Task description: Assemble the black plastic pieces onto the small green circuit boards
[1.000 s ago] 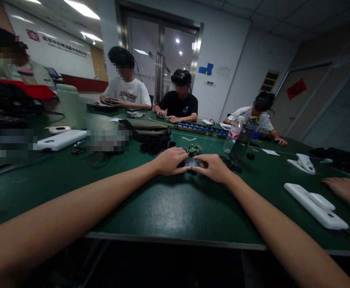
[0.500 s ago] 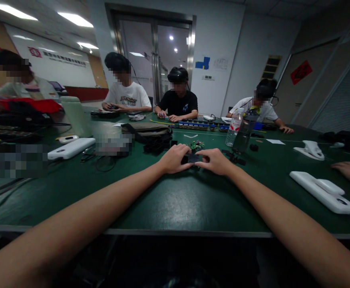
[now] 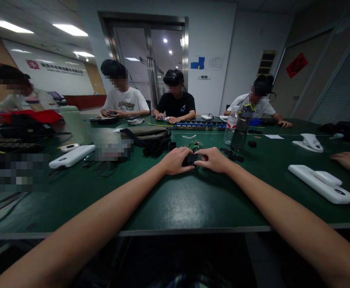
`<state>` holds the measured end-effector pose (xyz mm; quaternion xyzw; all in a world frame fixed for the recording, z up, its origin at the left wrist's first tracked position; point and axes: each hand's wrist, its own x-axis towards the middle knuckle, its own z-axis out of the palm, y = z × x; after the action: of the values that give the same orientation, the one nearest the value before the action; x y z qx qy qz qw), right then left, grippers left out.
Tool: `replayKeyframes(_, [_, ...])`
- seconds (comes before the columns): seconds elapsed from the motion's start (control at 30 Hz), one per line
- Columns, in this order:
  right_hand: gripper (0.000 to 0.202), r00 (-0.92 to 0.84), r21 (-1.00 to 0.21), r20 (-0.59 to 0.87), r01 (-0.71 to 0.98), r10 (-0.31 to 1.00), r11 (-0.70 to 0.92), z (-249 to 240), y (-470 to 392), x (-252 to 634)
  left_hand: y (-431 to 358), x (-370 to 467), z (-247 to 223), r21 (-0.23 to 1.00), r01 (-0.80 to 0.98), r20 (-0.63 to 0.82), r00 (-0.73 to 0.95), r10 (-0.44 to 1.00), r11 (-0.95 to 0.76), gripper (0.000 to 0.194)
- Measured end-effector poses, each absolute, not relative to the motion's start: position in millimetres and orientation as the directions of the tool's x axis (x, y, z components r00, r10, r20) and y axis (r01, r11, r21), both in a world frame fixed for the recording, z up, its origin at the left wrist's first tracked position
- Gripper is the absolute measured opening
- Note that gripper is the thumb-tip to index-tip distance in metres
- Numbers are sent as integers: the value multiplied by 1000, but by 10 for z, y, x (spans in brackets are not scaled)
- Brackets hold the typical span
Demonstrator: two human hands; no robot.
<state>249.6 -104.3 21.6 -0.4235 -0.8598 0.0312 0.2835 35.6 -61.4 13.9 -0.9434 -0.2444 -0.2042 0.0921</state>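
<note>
As we looked across the green table, we had both hands together over it, left hand and right hand pinching opposite sides of one small block between thumb and fingers. We logged the block as black, roughly rectangular, flat-looking. We lost its ends behind the fingers and couldn't make out surface detail. Just beyond, we saw a clump of green bits, too tiny to identify.

Clear bottle beyond right hand, off to its right; paper farther right. Bag beyond left hand, leftward; pale-green cup farther left.
</note>
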Motion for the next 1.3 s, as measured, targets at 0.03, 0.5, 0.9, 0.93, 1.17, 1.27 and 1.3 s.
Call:
replayKeyframes(0.03, [28, -477, -299, 461, 711, 748, 637, 218, -1043, 2496, -621, 341, 146, -70, 487, 421, 806, 416, -871, 50])
replayKeyframes(0.5, [32, -472, -305, 437, 724, 766, 619, 222, -1037, 2498, -532, 241, 87, 31, 512, 325, 807, 493, -858, 48])
replayKeyframes(0.9, [30, -478, -307, 391, 738, 787, 601, 236, -1066, 2493, -542, 297, 52, 116, 486, 318, 808, 496, -866, 40])
replayKeyframes(0.93, [29, -482, -307, 389, 735, 785, 604, 236, -1065, 2494, -545, 305, 53, 126, 488, 316, 806, 501, -864, 40])
replayKeyframes(1.17, [30, -506, -308, 355, 731, 786, 609, 225, -1045, 2500, -555, 341, 63, 187, 479, 293, 806, 515, -857, 35])
replayKeyframes(1.27, [30, -512, -307, 352, 727, 783, 614, 224, -1045, 2498, -563, 343, 68, 191, 473, 297, 807, 510, -860, 34])
replayKeyframes(1.3, [30, -516, -307, 353, 724, 781, 618, 225, -1046, 2498, -565, 343, 71, 189, 474, 295, 808, 510, -860, 34])
